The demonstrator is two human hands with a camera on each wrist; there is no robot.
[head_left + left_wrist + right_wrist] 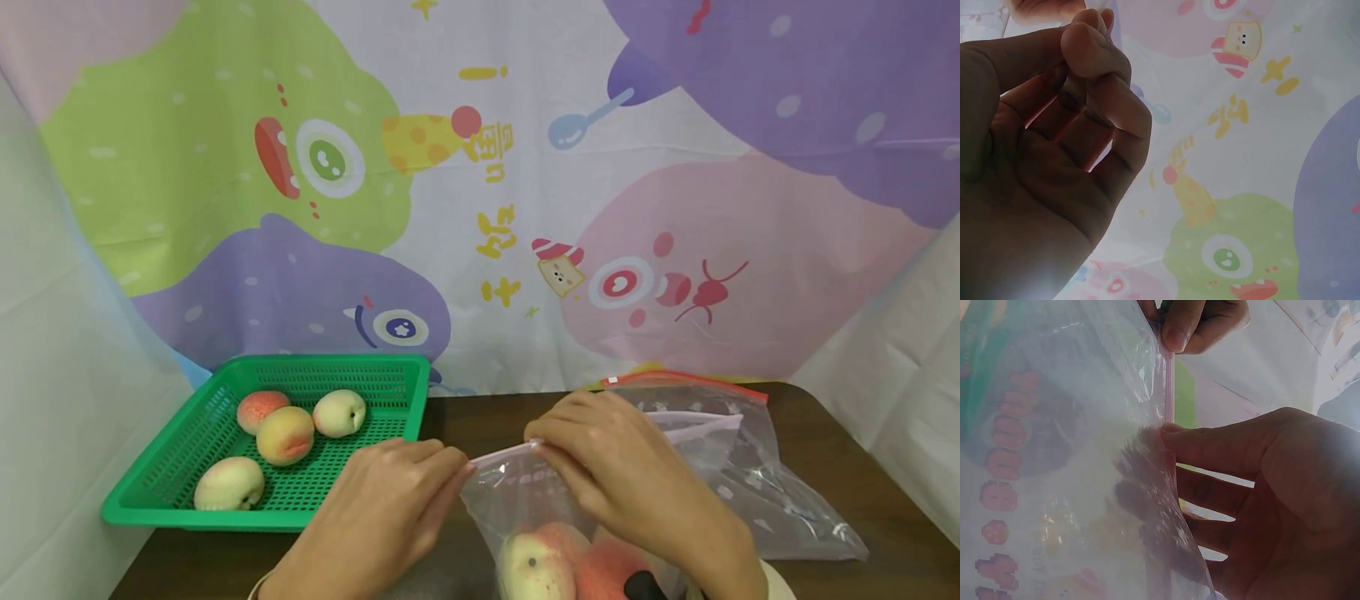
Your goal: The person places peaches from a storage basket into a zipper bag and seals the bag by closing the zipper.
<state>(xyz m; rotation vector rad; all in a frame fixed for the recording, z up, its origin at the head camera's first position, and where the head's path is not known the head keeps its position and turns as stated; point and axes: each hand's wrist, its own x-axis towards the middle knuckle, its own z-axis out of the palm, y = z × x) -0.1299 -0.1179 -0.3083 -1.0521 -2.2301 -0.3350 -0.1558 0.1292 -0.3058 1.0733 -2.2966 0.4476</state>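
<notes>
A clear zip bag with a pink zip strip hangs between both hands, with several peaches inside at the bottom. My left hand pinches the left end of the strip between thumb and fingers. Further right along the same strip, my right hand pinches it, its thumb on the near side. The right wrist view shows the bag's printed wall, with the right fingers behind the film. In the left wrist view, the thumb and index finger meet at their tips.
A green basket at the left holds several peaches. On the right lie more clear zip bags, one with a red strip. A cartoon-printed cloth hangs behind the dark table.
</notes>
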